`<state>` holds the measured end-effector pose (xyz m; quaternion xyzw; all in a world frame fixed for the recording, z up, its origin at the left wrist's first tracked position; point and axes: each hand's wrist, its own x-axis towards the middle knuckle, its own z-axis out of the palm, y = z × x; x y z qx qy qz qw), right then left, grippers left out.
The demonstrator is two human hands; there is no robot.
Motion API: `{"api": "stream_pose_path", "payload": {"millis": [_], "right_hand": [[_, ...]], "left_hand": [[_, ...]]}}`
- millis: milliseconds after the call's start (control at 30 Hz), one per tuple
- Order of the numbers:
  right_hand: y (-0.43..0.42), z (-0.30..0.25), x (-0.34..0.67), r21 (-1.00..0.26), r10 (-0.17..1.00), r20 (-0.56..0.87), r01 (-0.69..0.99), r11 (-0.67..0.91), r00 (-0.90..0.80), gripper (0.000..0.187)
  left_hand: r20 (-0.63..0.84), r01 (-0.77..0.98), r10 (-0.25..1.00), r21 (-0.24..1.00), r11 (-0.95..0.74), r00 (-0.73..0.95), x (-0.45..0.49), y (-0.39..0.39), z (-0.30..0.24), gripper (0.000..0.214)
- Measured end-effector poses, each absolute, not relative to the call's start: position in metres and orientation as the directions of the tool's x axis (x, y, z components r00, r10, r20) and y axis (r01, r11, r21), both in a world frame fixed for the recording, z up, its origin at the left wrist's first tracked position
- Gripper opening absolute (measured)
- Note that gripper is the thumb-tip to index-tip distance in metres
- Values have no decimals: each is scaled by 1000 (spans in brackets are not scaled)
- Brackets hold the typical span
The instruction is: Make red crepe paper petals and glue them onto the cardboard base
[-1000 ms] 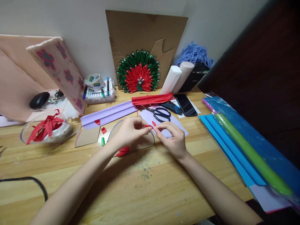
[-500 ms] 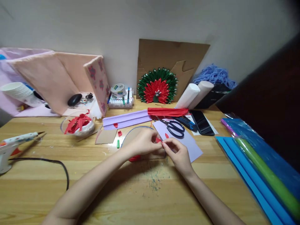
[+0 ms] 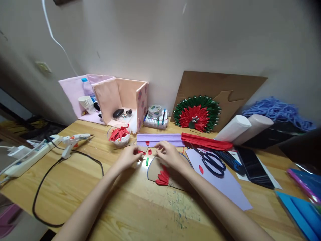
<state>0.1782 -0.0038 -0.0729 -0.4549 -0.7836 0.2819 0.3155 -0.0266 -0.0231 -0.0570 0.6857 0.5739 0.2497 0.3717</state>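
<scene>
My left hand (image 3: 128, 156) pinches a red crepe-paper petal (image 3: 140, 152) between thumb and fingers, above the small cardboard piece at the back of the work area. Over the blue-edged cardboard half-disc (image 3: 153, 167), my right hand (image 3: 168, 154) is open, thumb and index finger apart. A small red paper scrap (image 3: 150, 152) lies just left of its fingertips. Several red petals (image 3: 163, 176) are fanned out on the half-disc's lower edge, and my right hand and forearm cover part of it. Beside it lies a green marker cap (image 3: 147, 162).
A glue gun (image 3: 72, 140) and its black cord lie left, near a power strip (image 3: 32, 157). Behind are a bowl of red strips (image 3: 118, 135) and a peacock craft (image 3: 197, 113). Scissors (image 3: 213, 163) rest on lilac paper (image 3: 223, 187), with a phone (image 3: 254, 167) farther right.
My hands have parted from where they met over the half-disc; the left moved left with a red petal. The fanned petals are now uncovered. The camera view has turned left.
</scene>
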Motion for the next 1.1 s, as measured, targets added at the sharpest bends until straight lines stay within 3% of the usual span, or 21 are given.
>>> {"api": "stream_pose_path", "payload": {"millis": [167,400,567,700,800,1100], "right_hand": [[37,-87,150,-709,818,207,494,504,-537,17],[56,-86,135,-768,843,255,431,474,-473,12],[65,-85,129,-887,892,182,323,330,-413,3],[68,-84,122,-957,914,113,203,205,-391,24],[68,-86,108,-977,918,73,156,144,-391,28],[56,-89,102,-971,922,89,174,165,-378,16]], "left_hand": [[-15,578,999,816,-10,38,-42,-25,-73,26],[130,522,981,852,-38,-141,-49,-30,-73,32],[80,486,975,874,31,-207,-68,-32,-83,36],[48,504,971,860,80,-235,-79,-28,-92,34],[42,529,965,842,106,-260,-83,-23,-96,30],[63,670,945,721,179,-321,-70,-37,-80,23]]}}
